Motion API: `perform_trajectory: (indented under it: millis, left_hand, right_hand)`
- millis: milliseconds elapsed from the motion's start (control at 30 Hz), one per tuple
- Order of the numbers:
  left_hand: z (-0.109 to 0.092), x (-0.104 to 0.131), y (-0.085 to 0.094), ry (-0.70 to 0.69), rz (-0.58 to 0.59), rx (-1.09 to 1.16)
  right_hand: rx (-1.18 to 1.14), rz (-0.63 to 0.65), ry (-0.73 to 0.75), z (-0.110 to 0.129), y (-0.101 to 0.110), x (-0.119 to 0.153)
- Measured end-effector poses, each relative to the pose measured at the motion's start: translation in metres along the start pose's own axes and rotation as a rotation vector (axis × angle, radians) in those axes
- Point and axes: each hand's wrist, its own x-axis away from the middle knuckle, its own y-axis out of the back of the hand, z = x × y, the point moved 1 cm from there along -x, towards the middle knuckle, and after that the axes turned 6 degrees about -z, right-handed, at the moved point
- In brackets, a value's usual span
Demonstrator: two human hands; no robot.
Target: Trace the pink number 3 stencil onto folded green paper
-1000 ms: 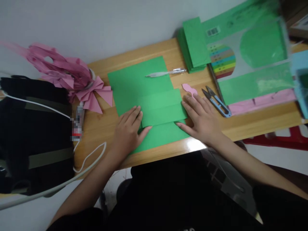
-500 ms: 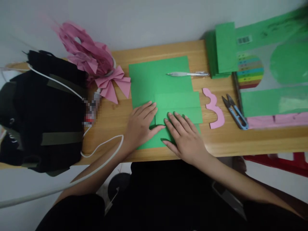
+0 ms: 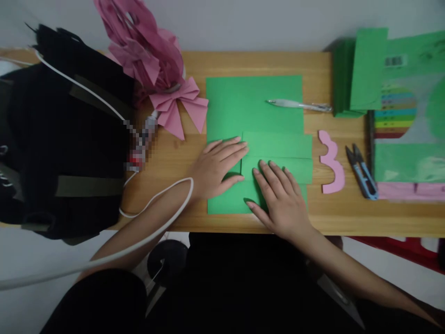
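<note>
A large green sheet [image 3: 239, 102] lies flat on the wooden table, and a smaller folded green piece [image 3: 278, 144] rests over its lower right part, reaching past its right edge. My left hand [image 3: 222, 167] lies with fingers spread at the left end of the folded piece, fingertips on its edge. My right hand [image 3: 281, 199] is spread too, its fingertips pressing on the lower part of the folded piece. A pen [image 3: 299, 105] lies across the sheet's right edge. To the right are a pink wavy cutout [image 3: 333, 164] and blue-handled snips [image 3: 363, 174].
A black bag [image 3: 69, 153] fills the table's left side, with pink paper bows [image 3: 182, 104] beside it. Folded green cards [image 3: 370, 69] stand at the back right near a green paper pack [image 3: 406, 162]. A white cable [image 3: 139, 250] passes over my left forearm.
The view has shifted, so the table things appear further right. My left hand has slid slightly up along the folded piece's left end. My right hand stays on the folded piece.
</note>
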Motion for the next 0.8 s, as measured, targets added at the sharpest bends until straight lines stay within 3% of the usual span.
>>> perform_trajectory:
  millis: [367,633,800]
  left_hand:
    - [0.0003,-0.0055,0.0029,0.028,0.059,0.001]
    - [0.0008,-0.0048,0.0018,0.025,0.035,0.006]
    - [0.0002,-0.0046,0.0011,0.031,0.010,0.016]
  right_hand:
    - [-0.016,0.012,-0.015,-0.0002,0.0002,0.0002]
    - [-0.072,0.018,-0.050,0.0007,0.0001,0.0017]
    - [-0.079,-0.048,0.037,0.0018,0.0052,0.0018]
